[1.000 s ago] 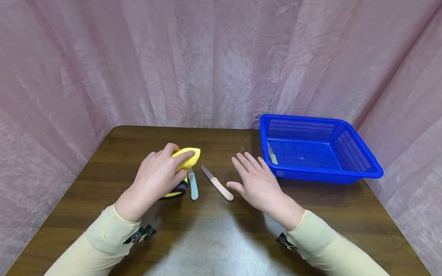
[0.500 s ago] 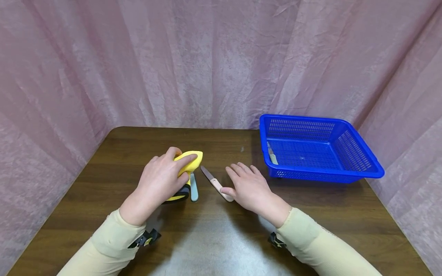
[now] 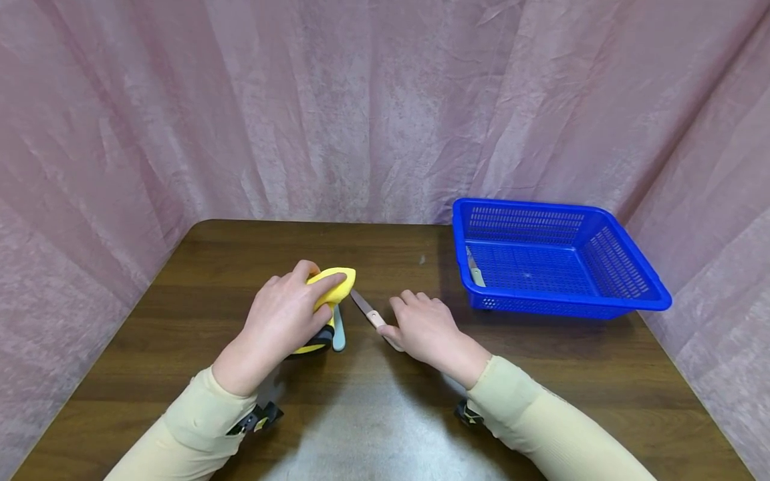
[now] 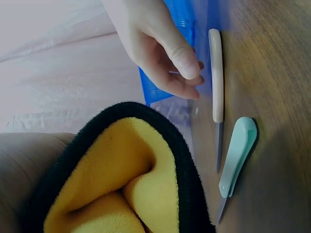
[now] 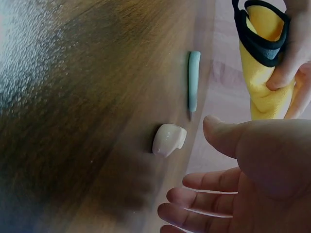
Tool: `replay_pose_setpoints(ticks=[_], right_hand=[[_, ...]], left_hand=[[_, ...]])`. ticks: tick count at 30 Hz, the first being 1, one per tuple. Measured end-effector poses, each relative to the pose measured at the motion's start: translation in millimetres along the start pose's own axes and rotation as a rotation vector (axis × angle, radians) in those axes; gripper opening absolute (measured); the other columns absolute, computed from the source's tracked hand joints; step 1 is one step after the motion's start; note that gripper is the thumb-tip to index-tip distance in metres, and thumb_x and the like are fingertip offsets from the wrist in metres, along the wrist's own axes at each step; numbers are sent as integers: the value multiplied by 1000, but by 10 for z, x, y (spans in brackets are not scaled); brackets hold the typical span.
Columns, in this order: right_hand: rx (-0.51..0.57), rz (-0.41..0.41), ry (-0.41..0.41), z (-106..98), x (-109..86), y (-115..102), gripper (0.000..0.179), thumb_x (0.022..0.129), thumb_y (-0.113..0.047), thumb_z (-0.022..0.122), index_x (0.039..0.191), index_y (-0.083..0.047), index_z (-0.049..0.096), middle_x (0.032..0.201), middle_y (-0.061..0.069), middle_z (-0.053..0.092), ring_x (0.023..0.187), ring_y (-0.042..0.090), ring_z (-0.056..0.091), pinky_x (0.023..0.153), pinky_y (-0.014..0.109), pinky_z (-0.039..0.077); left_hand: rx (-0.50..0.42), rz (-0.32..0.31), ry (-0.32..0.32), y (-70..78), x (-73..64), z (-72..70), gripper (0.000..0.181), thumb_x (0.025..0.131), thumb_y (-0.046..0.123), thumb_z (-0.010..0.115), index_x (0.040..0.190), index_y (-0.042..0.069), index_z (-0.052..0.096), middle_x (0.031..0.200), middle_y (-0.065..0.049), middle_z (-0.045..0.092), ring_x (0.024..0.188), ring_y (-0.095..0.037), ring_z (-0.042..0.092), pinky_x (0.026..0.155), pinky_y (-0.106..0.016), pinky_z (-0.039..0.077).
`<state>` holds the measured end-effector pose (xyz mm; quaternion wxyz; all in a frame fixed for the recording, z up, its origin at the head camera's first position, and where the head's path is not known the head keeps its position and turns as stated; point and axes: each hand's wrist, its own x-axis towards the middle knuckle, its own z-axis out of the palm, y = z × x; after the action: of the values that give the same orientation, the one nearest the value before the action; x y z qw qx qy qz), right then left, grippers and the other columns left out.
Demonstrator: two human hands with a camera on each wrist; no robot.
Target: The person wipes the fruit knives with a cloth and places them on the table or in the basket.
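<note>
In the head view my left hand (image 3: 279, 310) grips a yellow cloth (image 3: 344, 286) with black edging, bunched up above the table. A loose fold of the cloth (image 4: 129, 160) fills the lower part of the left wrist view. Partly under it lies a knife with a light teal handle (image 3: 339, 334). My right hand (image 3: 428, 327) hovers over a pale pink-handled knife (image 3: 374, 318), thumb overlapping the handle in the head view. From the right wrist, the fingers (image 5: 209, 200) are loosely bent and apart from that handle (image 5: 167, 141).
On the right of the brown wooden table (image 3: 259, 244) stands a blue plastic basket (image 3: 562, 304). Inside, against its left wall, lies another knife with a pale handle (image 3: 478, 276). Pink curtains (image 3: 373, 113) hang behind the table.
My right hand has moved left and down, from beside the basket to over the pink-handled knife, its fingers bending. My left hand with the cloth has shifted slightly right, covering more of the teal-handled knife.
</note>
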<state>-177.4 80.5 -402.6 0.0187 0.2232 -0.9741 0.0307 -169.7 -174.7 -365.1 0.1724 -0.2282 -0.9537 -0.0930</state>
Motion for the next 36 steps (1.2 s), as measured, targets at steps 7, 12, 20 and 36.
replay_pose_setpoints(ticks=[7, 12, 20, 36], right_hand=[[3, 19, 10, 44, 37, -20, 47, 103, -54, 74, 108, -8, 73, 98, 6, 66, 87, 29, 69, 69, 48, 59], [-1, 17, 21, 67, 63, -25, 46, 101, -54, 76, 102, -9, 70, 92, 5, 64, 84, 28, 69, 67, 48, 59], [21, 23, -19, 75, 100, -36, 48, 99, -56, 78, 97, -10, 66, 85, 5, 60, 81, 29, 67, 67, 48, 57], [10, 26, -44, 165, 168, -61, 46, 99, -52, 81, 98, -9, 66, 85, 5, 59, 82, 29, 68, 67, 47, 58]], left_hand=[[-5, 3, -1, 10, -4, 27, 56, 88, 12, 80, 143, 24, 76, 124, -19, 67, 81, -30, 70, 71, -47, 53], [-1, 4, -8, 9, -1, 39, 56, 89, 12, 82, 143, 24, 76, 125, -19, 67, 82, -30, 71, 72, -48, 54], [1, 6, -17, 16, 2, 66, 56, 89, 13, 83, 143, 25, 76, 124, -18, 67, 81, -30, 71, 75, -49, 55], [-5, 2, -7, 17, -32, 103, 54, 89, 13, 82, 142, 24, 77, 123, -18, 67, 82, -30, 71, 72, -47, 53]])
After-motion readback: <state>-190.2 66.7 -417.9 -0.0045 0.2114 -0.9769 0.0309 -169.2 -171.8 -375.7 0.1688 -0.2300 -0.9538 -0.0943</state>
